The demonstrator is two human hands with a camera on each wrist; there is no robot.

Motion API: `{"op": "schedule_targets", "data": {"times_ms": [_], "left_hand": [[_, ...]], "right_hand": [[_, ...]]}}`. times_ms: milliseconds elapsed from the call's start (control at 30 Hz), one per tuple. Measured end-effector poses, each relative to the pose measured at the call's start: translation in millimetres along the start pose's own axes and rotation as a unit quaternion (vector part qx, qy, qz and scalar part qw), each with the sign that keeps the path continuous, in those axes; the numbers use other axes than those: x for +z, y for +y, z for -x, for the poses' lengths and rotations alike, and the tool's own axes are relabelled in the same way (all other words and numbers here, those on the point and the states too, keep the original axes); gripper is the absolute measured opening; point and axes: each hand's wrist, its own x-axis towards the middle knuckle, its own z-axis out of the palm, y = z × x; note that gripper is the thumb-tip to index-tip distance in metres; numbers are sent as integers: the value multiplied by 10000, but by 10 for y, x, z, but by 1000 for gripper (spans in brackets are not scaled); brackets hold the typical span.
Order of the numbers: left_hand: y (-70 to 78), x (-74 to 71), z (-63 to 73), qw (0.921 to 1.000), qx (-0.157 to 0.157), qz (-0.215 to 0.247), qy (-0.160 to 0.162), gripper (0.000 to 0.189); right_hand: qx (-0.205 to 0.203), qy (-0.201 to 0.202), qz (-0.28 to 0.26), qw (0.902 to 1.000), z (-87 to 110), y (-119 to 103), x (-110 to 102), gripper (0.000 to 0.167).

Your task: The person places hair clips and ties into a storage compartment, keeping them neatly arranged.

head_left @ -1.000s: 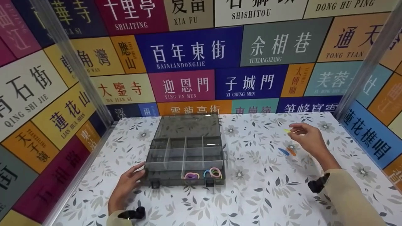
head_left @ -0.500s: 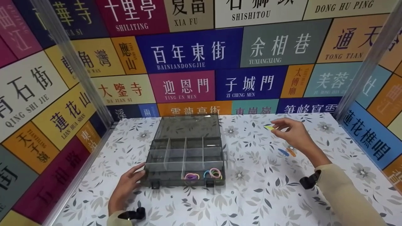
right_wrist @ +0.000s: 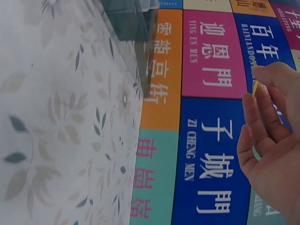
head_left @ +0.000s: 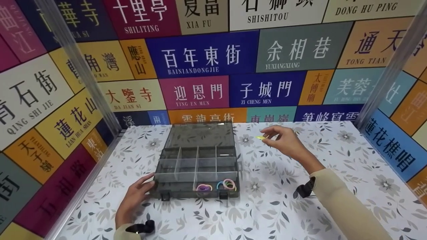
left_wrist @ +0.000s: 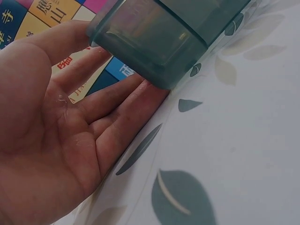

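A smoky clear compartment box (head_left: 175, 186) lies with its lid (head_left: 200, 135) laid back on the table. My left hand (head_left: 134, 196) touches the box's left side near the front corner; in the left wrist view its fingers (left_wrist: 119, 105) stretch out to the box wall (left_wrist: 154, 56). Right of the box, my right hand (head_left: 283, 141) is raised above the table and pinches a small yellow hair clip (head_left: 260, 137) between thumb and fingertips. The clip (right_wrist: 255, 87) shows partly in the right wrist view. Coloured hair ties (head_left: 204, 188) lie in the front right compartment.
Clear dividers (head_left: 185, 175) split the box into several compartments. Two front latches (head_left: 223, 195) hang towards me. The table has a floral cloth (head_left: 267, 213). A wall of coloured sign panels (head_left: 201, 55) stands behind, with clear corner posts (head_left: 383, 71) at the sides.
My right hand has moved left towards the box with the yellow clip. Its arm now covers the blue and orange clips seen earlier on the table. The left hand and box stay put.
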Motion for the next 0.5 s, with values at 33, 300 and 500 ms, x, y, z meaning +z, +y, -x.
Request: {"op": "schedule_targets", "data": {"times_ms": [33, 300, 500], "left_hand": [[1, 4, -2, 10000, 27, -11, -36, 61], [0, 23, -35, 10000, 0, 76, -7, 60], [-12, 2, -33, 10000, -23, -24, -11, 61]], "right_hand": [[-17, -14, -50, 10000, -14, -17, 33, 27], [-271, -171, -287, 9991, -136, -92, 317, 24], [-317, -434, -340, 9980, -203, -151, 558, 24]]}}
